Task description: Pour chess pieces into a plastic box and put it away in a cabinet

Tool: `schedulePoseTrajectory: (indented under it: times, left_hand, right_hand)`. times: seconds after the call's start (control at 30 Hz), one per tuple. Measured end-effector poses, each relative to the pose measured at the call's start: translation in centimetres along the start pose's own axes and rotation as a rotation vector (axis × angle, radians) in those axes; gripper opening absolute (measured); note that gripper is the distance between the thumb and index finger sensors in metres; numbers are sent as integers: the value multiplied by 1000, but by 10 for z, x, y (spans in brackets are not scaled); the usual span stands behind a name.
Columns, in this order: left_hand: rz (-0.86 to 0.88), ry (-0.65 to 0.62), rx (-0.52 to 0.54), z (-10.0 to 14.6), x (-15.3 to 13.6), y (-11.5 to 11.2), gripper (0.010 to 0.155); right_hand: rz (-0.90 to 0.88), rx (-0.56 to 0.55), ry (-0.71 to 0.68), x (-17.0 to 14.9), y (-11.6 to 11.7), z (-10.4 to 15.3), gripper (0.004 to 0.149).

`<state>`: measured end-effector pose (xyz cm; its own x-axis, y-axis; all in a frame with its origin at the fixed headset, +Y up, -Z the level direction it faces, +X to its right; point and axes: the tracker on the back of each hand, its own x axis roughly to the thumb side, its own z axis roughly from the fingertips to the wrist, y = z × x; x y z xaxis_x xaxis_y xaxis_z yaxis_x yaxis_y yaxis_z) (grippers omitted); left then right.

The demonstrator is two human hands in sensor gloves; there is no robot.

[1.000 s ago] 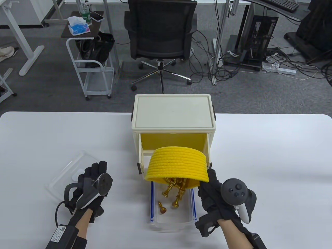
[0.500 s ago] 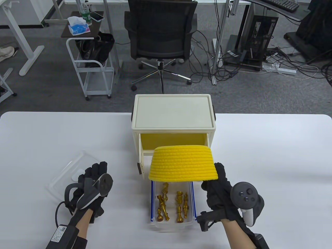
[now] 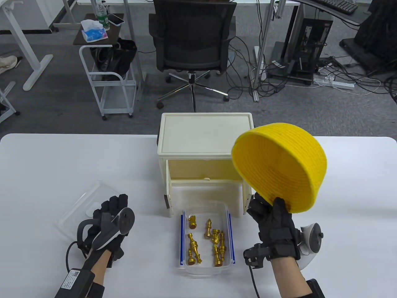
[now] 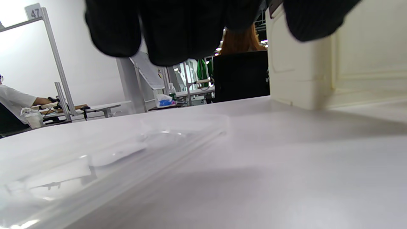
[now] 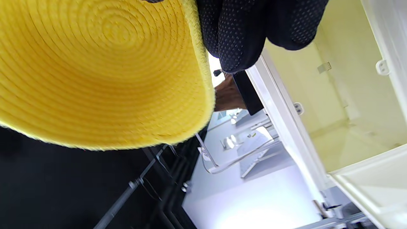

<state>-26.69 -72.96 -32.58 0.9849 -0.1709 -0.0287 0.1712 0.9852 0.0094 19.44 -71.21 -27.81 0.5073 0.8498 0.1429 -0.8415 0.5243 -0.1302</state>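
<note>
A clear plastic box (image 3: 206,267) with blue clips stands in front of the cream cabinet (image 3: 207,136). Several gold chess pieces (image 3: 194,246) lie inside it. The cabinet's front is open and its inside (image 5: 346,105) shows bare. My right hand (image 3: 274,228) grips the rim of an empty yellow woven basket (image 3: 282,166) and holds it tilted, raised to the right of the cabinet; the basket's inside fills the right wrist view (image 5: 95,70). My left hand (image 3: 108,223) rests palm down on the clear lid (image 3: 79,206) at the left, holding nothing.
The white table (image 3: 341,201) ends just behind the cabinet. A black office chair (image 3: 192,40) and a white cart (image 3: 108,83) stand on the floor beyond. The lid (image 4: 105,156) lies flat to the left of the box.
The chess pieces dropped from the basket into the box. My right hand then lifted the basket up and to the right and turned its opening toward the camera. The left hand stayed still.
</note>
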Motion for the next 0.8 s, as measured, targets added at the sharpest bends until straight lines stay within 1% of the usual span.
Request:
schedulePoseTrajectory:
  times: [0.1, 0.2, 0.23, 0.37, 0.53, 0.63, 0.8]
  left_hand:
    - [1, 4, -2, 0, -1, 0, 68]
    - [0, 5, -8, 0, -1, 0, 68]
    - [-4, 5, -11, 0, 0, 0, 68]
    - [-17, 4, -18, 0, -1, 0, 68]
    - [-22, 2, -27, 0, -1, 0, 68]
    - [-32, 3, -35, 0, -1, 0, 68]
    - [-47, 5, -44, 1, 0, 0, 68]
  right_hand:
    - [-36, -96, -16, -2, -4, 3, 62]
    - [-173, -170, -19, -6, -10, 5, 62]
    - [-193, -189, -25, -7, -12, 5, 62]
    - [-227, -260, -33, -10, -21, 5, 64]
    - [-278, -351, 21, -17, -34, 5, 66]
    - [-310, -421, 52, -23, -46, 5, 67]
    - [-263, -515, 82, -35, -66, 9, 67]
